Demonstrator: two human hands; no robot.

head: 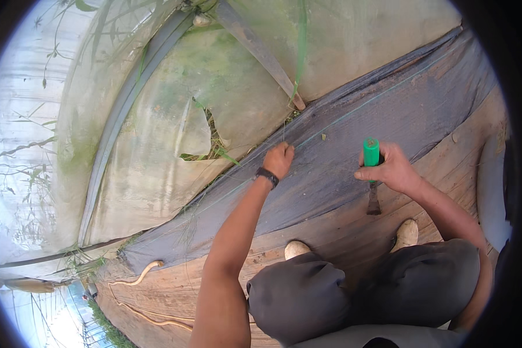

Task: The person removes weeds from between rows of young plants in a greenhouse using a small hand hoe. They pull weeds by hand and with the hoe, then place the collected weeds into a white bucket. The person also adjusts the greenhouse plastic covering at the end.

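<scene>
My left hand, with a dark band at the wrist, is closed over the dark ground cover fabric near its green stitched line. Thin grass stems rise from its fingers and lie around it; the fist seems shut on them. In my right hand is the green handle of a hand tool, its short, soil-stained metal blade pointing down towards my feet. Beyond my left hand, weeds show through a torn hole in the translucent plastic sheet.
A wooden stake leans against the sheet, its lower end at the fabric's edge. A grey curved strip crosses the plastic. Bare brown soil runs along the fabric, with a yellowish hose at lower left. My shoes stand near the fabric.
</scene>
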